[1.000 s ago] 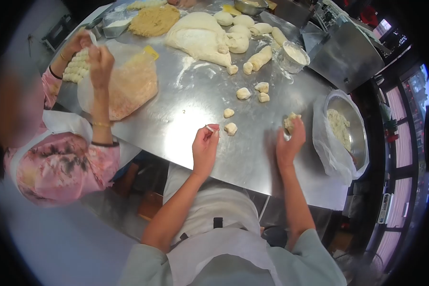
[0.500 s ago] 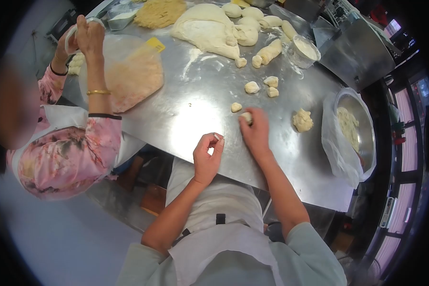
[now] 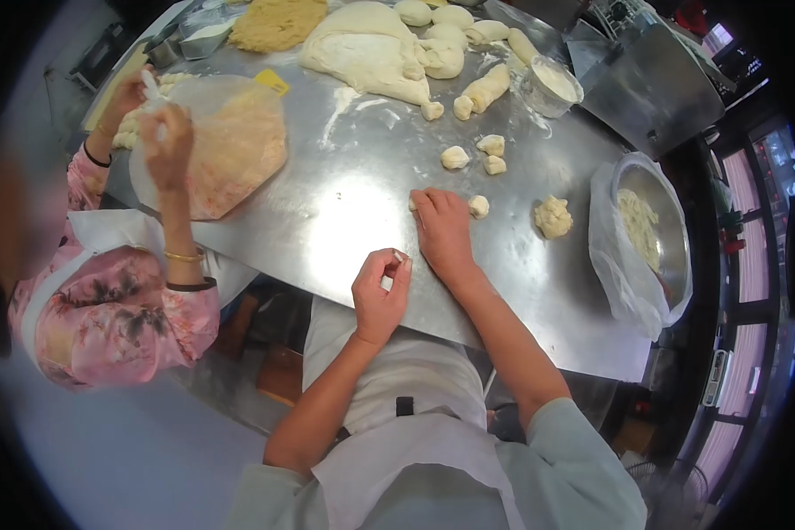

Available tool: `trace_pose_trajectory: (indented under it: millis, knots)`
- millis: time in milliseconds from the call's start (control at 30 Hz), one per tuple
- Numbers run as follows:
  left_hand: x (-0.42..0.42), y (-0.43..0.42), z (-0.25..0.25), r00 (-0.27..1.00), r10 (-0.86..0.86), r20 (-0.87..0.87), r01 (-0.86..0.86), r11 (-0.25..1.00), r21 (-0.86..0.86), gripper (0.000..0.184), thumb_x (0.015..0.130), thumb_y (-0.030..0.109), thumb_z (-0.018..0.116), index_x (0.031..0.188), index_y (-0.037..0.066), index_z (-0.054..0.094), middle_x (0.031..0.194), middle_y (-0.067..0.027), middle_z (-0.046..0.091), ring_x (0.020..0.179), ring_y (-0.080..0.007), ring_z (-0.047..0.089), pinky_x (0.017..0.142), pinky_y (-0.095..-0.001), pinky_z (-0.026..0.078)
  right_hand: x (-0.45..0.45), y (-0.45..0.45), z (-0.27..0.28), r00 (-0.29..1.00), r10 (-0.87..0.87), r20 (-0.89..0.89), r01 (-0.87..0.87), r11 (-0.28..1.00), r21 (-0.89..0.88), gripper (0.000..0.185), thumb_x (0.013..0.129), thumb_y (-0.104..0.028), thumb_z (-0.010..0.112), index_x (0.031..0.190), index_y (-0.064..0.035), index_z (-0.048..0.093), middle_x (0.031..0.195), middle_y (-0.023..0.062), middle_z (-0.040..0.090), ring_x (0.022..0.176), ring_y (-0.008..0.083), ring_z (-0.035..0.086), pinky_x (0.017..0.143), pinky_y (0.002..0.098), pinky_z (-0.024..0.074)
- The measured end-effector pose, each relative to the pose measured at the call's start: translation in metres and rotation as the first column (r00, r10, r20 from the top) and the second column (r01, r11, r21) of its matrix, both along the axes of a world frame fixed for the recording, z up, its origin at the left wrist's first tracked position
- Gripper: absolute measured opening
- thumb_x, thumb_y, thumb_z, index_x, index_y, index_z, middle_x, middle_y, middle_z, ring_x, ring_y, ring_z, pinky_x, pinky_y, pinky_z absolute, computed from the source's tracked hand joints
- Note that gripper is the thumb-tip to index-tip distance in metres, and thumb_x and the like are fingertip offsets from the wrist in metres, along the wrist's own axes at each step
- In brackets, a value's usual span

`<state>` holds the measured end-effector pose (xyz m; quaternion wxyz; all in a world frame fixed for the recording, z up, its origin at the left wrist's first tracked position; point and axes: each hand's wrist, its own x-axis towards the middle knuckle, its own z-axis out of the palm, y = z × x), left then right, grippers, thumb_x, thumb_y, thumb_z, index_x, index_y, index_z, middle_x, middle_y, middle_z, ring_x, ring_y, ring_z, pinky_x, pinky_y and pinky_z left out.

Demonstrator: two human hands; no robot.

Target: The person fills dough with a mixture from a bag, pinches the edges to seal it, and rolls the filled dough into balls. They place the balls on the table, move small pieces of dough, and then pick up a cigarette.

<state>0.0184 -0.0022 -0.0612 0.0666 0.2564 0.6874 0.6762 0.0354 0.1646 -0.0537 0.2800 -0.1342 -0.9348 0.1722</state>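
Note:
My left hand (image 3: 382, 296) is over the table's front edge, thumb and forefinger pinched on a small white thing (image 3: 399, 256) too small to name. Farther forward, my right hand (image 3: 442, 231) is closed over a small dough piece (image 3: 412, 204), which shows only at the left of its fingers. Just right of that hand sits another dough piece (image 3: 478, 207). Three more pieces (image 3: 455, 158) lie behind it. A rough, lumpy ball of dough (image 3: 553, 217) rests farther right.
A steel bowl (image 3: 671, 231) lined with plastic holds a pale mixture at the right. Large dough (image 3: 362, 53), dough rolls and a flour bowl (image 3: 552, 87) stand at the back. At the left a co-worker's hands (image 3: 168, 146) work beside a bag of pinkish filling (image 3: 230, 159).
My right hand has left the rough dough ball at the right and moved left to the small pieces. One piece now lies farther right. My left hand keeps its pinch.

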Motion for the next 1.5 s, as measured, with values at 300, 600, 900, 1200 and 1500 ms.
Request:
trace_pose_trajectory:
  millis: [300, 600, 900, 1200, 1500]
  knots:
    - [-0.002, 0.001, 0.003, 0.999, -0.012, -0.031, 0.012, 1.0, -0.01, 0.01, 0.095, 0.004, 0.073, 0.098, 0.001, 0.063, 0.092, -0.0073, 0.067, 0.073, -0.0156, 0.063, 0.069, -0.0278, 0.053, 0.061, 0.01, 0.018, 0.944, -0.314, -0.098, 0.194, 0.77, -0.607, 0.018, 0.094, -0.006, 0.072, 0.112, -0.0014, 0.068, 0.098, 0.007, 0.067, 0.085, 0.0171, 0.062, 0.078, 0.0298, 0.0515]
    - [0.0, 0.003, 0.002, 0.999, -0.02, -0.026, 0.02, 1.0, -0.024, 0.011, 0.095, 0.004, 0.073, 0.098, 0.001, 0.063, 0.093, -0.0075, 0.068, 0.073, -0.0154, 0.063, 0.069, -0.0275, 0.054, 0.056, 0.053, 0.008, 0.942, -0.289, -0.172, 0.188, 0.876, -0.445, 0.008, 0.092, -0.004, 0.074, 0.098, -0.0013, 0.071, 0.097, 0.0062, 0.067, 0.081, 0.0154, 0.062, 0.074, 0.0286, 0.0504]
    - [0.001, -0.001, 0.003, 1.0, -0.021, -0.007, 0.021, 0.999, -0.037, 0.01, 0.096, 0.005, 0.072, 0.098, 0.002, 0.064, 0.093, -0.0063, 0.068, 0.073, -0.0139, 0.063, 0.07, -0.0274, 0.054, 0.068, 0.059, 0.035, 0.971, -0.23, -0.062, 0.183, 0.887, -0.425, 0.014, 0.093, -0.006, 0.071, 0.106, -0.0023, 0.074, 0.108, 0.0134, 0.07, 0.091, 0.0316, 0.068, 0.083, 0.0384, 0.0532]
    - [0.0, 0.002, 0.002, 1.0, -0.03, 0.006, 0.031, 0.997, -0.071, 0.01, 0.095, 0.004, 0.072, 0.098, 0.001, 0.063, 0.094, -0.0068, 0.068, 0.074, -0.0145, 0.064, 0.071, -0.0275, 0.054, 0.033, 0.052, 0.009, 0.966, -0.202, 0.163, 0.196, 0.979, 0.055, 0.022, 0.09, -0.015, 0.07, 0.109, -0.005, 0.063, 0.107, 0.0161, 0.062, 0.102, 0.0366, 0.06, 0.087, 0.0468, 0.0496]
    - [0.002, 0.001, 0.006, 0.997, -0.037, -0.063, 0.031, 0.995, -0.099, 0.012, 0.093, 0.002, 0.073, 0.096, 0.0, 0.062, 0.094, -0.0099, 0.07, 0.075, -0.0184, 0.067, 0.07, -0.0297, 0.056, 0.047, 0.06, 0.021, 0.952, -0.092, 0.293, 0.12, 0.99, -0.078, 0.022, 0.095, -0.017, 0.068, 0.111, -0.0043, 0.062, 0.105, 0.0159, 0.064, 0.099, 0.0362, 0.064, 0.086, 0.0463, 0.0518]
